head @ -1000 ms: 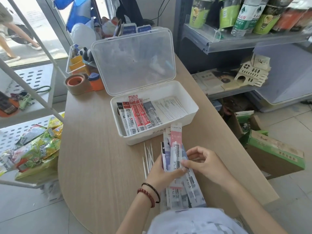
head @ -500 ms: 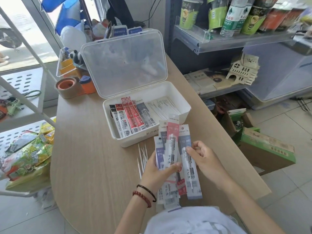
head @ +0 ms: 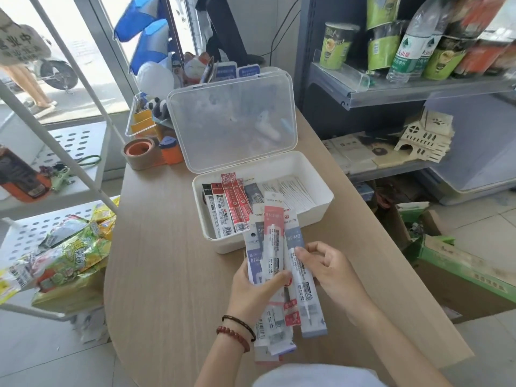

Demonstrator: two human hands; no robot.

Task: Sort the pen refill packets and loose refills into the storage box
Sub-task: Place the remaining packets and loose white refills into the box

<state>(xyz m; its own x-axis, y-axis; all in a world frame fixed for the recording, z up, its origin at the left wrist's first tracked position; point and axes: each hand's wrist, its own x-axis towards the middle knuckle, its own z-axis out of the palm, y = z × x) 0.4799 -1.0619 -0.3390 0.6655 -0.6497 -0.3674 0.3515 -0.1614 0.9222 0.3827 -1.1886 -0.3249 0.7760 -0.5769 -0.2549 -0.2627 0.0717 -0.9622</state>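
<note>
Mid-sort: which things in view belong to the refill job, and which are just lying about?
Job: storage box, open; sorted packets inside it; fanned packets gripped by left hand; grey-blue packet pinched by right hand.
Lying about: tape roll; snack bags; panda figure; water bottle.

Matt wood-grain table; glossy plastic packets; translucent plastic box.

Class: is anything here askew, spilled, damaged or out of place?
The packets in the left hand are fanned unevenly, ends unaligned; the right hand pinches a blue-grey packet splaying sideways. Red packets in the storage box lie slanted. Nothing looks spilled or damaged.
</note>
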